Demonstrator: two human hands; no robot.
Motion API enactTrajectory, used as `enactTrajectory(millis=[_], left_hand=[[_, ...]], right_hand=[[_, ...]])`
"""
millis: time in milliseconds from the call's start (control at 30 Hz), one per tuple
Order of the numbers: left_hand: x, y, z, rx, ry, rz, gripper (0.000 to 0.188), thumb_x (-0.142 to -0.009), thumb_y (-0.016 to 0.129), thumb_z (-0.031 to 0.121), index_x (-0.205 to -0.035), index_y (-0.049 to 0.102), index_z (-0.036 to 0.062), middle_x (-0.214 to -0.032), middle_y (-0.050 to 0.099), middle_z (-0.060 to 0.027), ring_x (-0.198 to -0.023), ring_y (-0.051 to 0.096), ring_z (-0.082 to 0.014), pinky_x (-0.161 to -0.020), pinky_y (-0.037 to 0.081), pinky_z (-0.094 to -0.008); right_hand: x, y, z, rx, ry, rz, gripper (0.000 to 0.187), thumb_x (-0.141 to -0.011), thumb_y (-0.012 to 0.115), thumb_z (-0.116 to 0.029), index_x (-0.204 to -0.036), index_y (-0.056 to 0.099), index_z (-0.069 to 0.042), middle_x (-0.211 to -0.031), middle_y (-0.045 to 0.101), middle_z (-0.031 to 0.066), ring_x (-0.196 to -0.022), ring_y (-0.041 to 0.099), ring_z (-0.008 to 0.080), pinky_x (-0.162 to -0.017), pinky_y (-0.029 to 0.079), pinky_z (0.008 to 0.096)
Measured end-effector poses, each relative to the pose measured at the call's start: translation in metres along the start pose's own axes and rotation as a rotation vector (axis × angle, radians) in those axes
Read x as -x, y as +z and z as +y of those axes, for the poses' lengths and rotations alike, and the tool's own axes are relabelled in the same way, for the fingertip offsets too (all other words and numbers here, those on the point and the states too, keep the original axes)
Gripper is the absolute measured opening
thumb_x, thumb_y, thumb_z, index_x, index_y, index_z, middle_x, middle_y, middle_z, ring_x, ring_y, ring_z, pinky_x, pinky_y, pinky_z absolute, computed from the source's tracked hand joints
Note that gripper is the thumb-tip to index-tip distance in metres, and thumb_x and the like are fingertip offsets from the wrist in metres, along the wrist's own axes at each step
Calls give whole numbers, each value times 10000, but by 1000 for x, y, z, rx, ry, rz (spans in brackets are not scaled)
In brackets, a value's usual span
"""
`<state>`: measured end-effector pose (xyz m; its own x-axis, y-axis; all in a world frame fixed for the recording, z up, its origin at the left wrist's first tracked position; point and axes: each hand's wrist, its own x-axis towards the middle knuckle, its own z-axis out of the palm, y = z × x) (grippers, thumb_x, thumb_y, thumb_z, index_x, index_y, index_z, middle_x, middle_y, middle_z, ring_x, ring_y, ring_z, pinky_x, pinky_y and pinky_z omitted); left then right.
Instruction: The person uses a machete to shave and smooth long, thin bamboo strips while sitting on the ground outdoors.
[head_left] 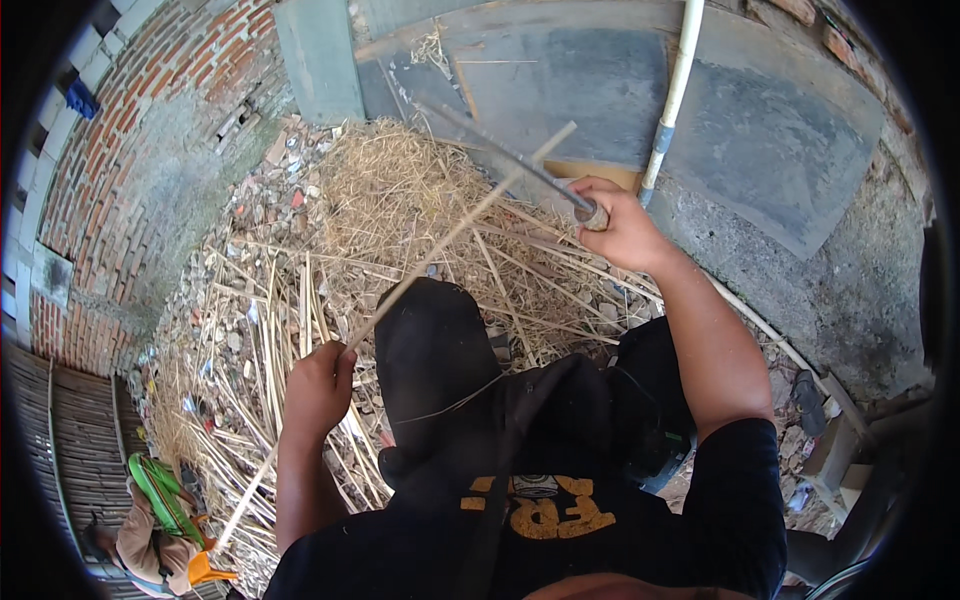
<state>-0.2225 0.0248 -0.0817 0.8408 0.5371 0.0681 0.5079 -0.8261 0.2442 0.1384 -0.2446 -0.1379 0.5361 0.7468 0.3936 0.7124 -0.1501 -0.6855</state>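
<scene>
My left hand (318,392) is closed around a long, pale bamboo strip (440,247), which slants from the lower left up across my lap. My right hand (622,228) grips the round handle of a long, dark-bladed knife (540,172). That blade points up and left, crossing the strip near its upper end; whether the two touch I cannot tell. Dark cloth (430,350) covers my legs below the strip. Beneath and beyond it lie a heap of fine shavings (400,190) and many loose bamboo strips (285,315).
At the lower left a person (150,540) bends beside a green item (162,500) and an orange object (207,570). A brick wall (160,120) rises on the left. A white pipe (676,90) stands before grey panels (570,90). Wood pieces (835,455) lie at right.
</scene>
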Motion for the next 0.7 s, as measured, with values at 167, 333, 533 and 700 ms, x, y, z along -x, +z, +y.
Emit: enactTrajectory(millis=[167,333,533,700], left_hand=[[14,-22,6,103,17,-208,202,-890,688,230,-955,724,42,-768,691,-175,-736,683,-360,-700,526,-428],[4,-23,-6,192,-11,-337,177,-926,661,209,-911,687,34,-711,681,-127,-650,667,-288,-623,505,-384],[2,-23,-22,385,-65,-427,184,-950,667,205,-916,682,25,-690,683,-68,-602,620,-154,-583,477,-324],[0,-40,-26,318,-3,-361,186,-913,723,171,-1024,703,22,-854,724,-81,-743,660,-161,-674,516,-330]], right_hand=[[-4,23,-14,206,-259,-185,450,-670,728,-59,-1113,665,-10,-1383,546,129,-1263,517,349,-1097,406,418],[-4,33,-19,49,-65,-544,409,-674,696,-28,-1082,671,-6,-1325,599,160,-1250,548,342,-1072,437,405],[-5,30,-13,188,61,-597,419,-689,691,-40,-1107,673,-20,-1064,676,198,-1015,646,356,-897,508,411],[-8,22,-25,200,121,-611,324,-714,686,-72,-1035,672,-31,-847,662,198,-838,659,363,-729,504,440]])
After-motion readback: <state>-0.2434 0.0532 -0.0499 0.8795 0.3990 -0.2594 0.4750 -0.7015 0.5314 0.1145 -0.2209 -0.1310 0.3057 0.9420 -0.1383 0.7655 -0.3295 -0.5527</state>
